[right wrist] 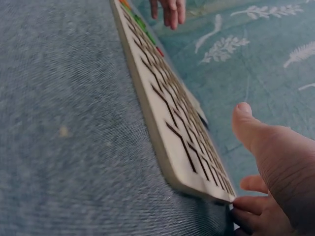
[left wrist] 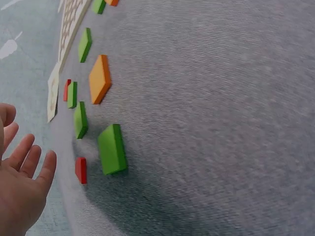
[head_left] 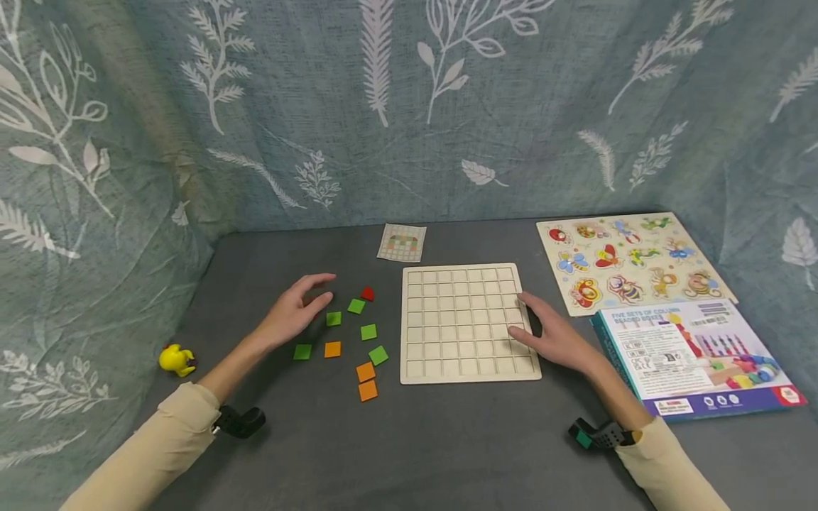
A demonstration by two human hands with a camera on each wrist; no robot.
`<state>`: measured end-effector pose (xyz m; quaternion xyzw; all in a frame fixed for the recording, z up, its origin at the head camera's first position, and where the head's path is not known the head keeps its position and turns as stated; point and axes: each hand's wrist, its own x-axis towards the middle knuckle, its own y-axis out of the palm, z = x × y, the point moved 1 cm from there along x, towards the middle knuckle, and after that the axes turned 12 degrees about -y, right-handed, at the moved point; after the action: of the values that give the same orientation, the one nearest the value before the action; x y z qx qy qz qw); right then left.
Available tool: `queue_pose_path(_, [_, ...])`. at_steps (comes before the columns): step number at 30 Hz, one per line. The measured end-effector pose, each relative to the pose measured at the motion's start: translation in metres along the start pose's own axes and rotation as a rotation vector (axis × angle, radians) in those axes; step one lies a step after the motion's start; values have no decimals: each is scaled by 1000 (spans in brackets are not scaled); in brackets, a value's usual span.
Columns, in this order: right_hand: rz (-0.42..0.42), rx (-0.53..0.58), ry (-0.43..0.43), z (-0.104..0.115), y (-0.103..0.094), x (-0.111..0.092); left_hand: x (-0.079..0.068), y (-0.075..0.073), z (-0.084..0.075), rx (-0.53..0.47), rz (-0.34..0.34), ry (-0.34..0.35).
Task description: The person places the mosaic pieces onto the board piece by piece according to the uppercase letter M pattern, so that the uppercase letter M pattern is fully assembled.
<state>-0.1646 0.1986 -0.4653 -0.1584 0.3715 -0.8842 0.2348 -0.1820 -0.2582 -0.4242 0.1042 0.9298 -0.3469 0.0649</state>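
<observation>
In the head view my left hand (head_left: 290,312) hovers at the left of several small square tiles, its fingers relaxed and holding nothing. Closest to it are a green tile (head_left: 334,319), another green tile (left wrist: 112,150) and a red piece (left wrist: 81,170); the left hand hides that red piece in the head view. My right hand (head_left: 552,333) is at the right edge of a pale wooden grid board (head_left: 469,323). Its thumb is raised over the board, fingertips right at the rim in the right wrist view. Orange tiles (head_left: 366,372) and a second red piece (head_left: 367,293) lie left of the board.
A small pattern card (head_left: 401,243) lies behind the board. At the right are an insect picture board (head_left: 633,262) and a beaded-toy box (head_left: 703,362). A yellow toy duck (head_left: 176,360) sits at the far left. A patterned curtain (head_left: 396,156) hangs behind the table.
</observation>
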Motion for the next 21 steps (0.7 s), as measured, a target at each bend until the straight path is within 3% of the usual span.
queue_pose_path(10, [13, 31, -23, -11, 5, -4, 5, 8, -4, 120, -2, 29])
queue_pose_path(21, [-25, -33, -60, -16, 7, -10, 31, 19, -16, 169, 45, 78])
